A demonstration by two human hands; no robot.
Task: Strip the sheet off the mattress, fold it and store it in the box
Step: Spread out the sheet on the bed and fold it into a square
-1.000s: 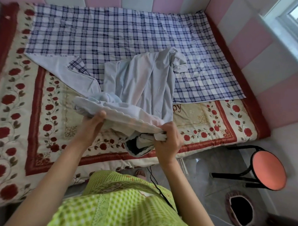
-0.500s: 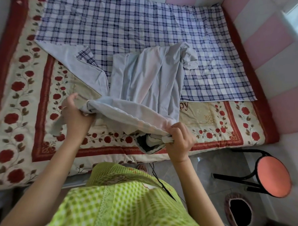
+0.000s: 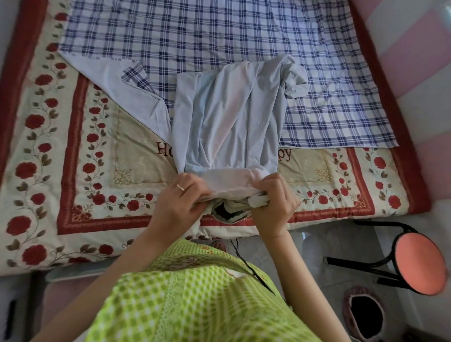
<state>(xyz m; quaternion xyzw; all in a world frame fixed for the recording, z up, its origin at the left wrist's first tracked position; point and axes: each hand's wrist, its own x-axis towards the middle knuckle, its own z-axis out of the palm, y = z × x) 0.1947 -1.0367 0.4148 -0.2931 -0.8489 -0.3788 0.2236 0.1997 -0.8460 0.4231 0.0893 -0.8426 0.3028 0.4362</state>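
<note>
Left hand point(image 3: 179, 197) has moved in from the left and now sits close to right hand point(image 3: 275, 199). Both grip the sheet's point(image 3: 229, 119) bunched near edge over the mattress point(image 3: 64, 163) front. The rest trails back across the plaid cloth point(image 3: 199, 27). Looks like gathering, not folding yet. No box in view.

Left hand point(image 3: 177, 202) and right hand point(image 3: 274, 201): tips of the fingers buried in the gathered edge of the pale blue sheet point(image 3: 229, 124) — exact grip points not visible. Under that bunch, a dark patch point(image 3: 224, 212); cannot tell what it is. Red lettering point(image 3: 163, 148) on the quilt point(image 3: 65, 138): only "Ho" and "py" readable, middle covered by the sheet. Far edge of the plaid cloth point(image 3: 199, 27) cut off by the top of the view. Slipper point(image 3: 365, 314) at lower right blurred — detail unclear.
</note>
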